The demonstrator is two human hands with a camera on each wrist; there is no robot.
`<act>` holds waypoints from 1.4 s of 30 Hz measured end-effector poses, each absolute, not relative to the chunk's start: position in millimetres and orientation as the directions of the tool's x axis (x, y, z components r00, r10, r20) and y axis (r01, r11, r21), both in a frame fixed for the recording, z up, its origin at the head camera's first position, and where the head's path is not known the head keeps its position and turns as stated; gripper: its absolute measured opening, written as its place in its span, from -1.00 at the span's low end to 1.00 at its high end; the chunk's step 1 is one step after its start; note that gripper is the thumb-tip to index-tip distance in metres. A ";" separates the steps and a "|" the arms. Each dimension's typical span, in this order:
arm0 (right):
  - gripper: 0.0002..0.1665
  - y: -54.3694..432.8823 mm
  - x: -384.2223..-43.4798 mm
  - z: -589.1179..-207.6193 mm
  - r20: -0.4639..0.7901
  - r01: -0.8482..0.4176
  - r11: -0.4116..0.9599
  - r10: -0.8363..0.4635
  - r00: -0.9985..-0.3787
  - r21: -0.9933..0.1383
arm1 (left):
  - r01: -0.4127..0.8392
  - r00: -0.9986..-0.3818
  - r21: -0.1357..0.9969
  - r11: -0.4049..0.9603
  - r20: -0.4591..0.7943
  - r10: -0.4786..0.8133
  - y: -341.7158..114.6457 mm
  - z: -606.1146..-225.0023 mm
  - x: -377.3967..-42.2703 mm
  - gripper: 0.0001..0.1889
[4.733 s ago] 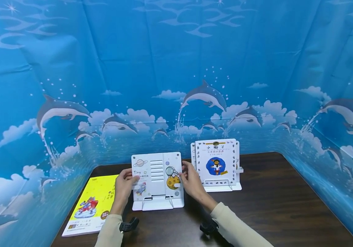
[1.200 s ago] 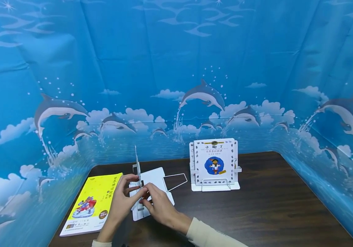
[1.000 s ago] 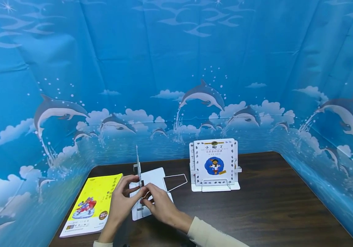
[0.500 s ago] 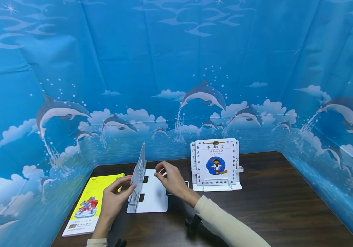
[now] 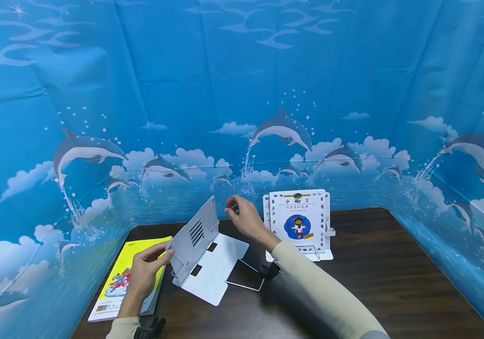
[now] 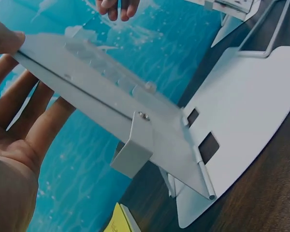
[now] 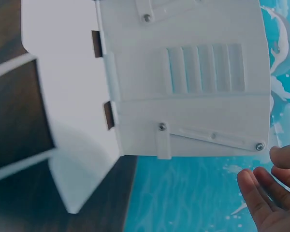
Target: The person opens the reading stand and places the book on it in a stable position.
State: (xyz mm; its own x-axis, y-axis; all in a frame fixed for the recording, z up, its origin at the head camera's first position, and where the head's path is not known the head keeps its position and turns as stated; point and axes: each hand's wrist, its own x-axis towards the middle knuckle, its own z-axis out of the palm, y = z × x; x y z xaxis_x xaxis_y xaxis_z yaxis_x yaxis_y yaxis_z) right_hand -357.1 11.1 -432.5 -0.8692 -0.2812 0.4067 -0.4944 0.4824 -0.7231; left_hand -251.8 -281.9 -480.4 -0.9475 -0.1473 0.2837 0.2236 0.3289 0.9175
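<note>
A white metal book stand (image 5: 220, 268) rests on the table, its flat base showing two dark slots. The hinged back panel (image 7: 203, 111), with a row of vent slits, leans up from that base. My left hand (image 5: 142, 275) pinches the panel's near edge, thumb on one face and fingers behind, as the left wrist view shows. In the right wrist view my right hand (image 7: 273, 198) is beside the panel's outer corner, fingers loosely curved and holding nothing. A wire support (image 5: 248, 287) sticks out from the base to the right.
A yellow-covered book (image 5: 133, 252) lies flat at the left, partly behind my left hand. At the back right, a second white stand (image 5: 328, 245) holds a white picture book (image 5: 297, 212). A blue dolphin-printed curtain (image 5: 242, 94) surrounds the dark wooden table (image 5: 394, 282).
The stand has been turned from facing me to show its rear side. My right hand has let go and moved up and right; my left hand keeps the panel's edge as it swivels.
</note>
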 end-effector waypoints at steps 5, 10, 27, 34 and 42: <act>-0.61 9.3 -366.1 -423.8 0.399 -0.486 0.493 -0.276 -0.874 -0.722 | 0.214 -0.959 0.941 0.262 0.253 -0.128 -286.3 -482.1 -258.5 -0.65; -0.48 9.1 -368.9 -422.6 0.351 -0.470 0.510 -0.316 -0.881 -0.721 | 0.192 -0.972 0.959 0.210 0.216 -0.096 -288.5 -482.8 -261.5 -0.68; -0.78 21.3 -365.9 -435.2 0.460 -0.506 0.553 -0.233 -0.857 -0.662 | 0.082 -0.968 0.960 0.268 0.140 -0.207 -283.5 -478.0 -280.1 -0.50; -0.82 36.0 -360.8 -437.2 0.503 -0.517 0.588 -0.206 -0.839 -0.621 | 0.117 -0.962 0.950 0.289 0.180 -0.203 -274.3 -479.8 -307.6 -0.50; -0.81 51.1 -349.9 -439.0 0.512 -0.489 0.615 -0.156 -0.845 -0.619 | 0.140 -0.972 0.956 0.260 0.182 -0.148 -260.8 -478.7 -335.6 -0.57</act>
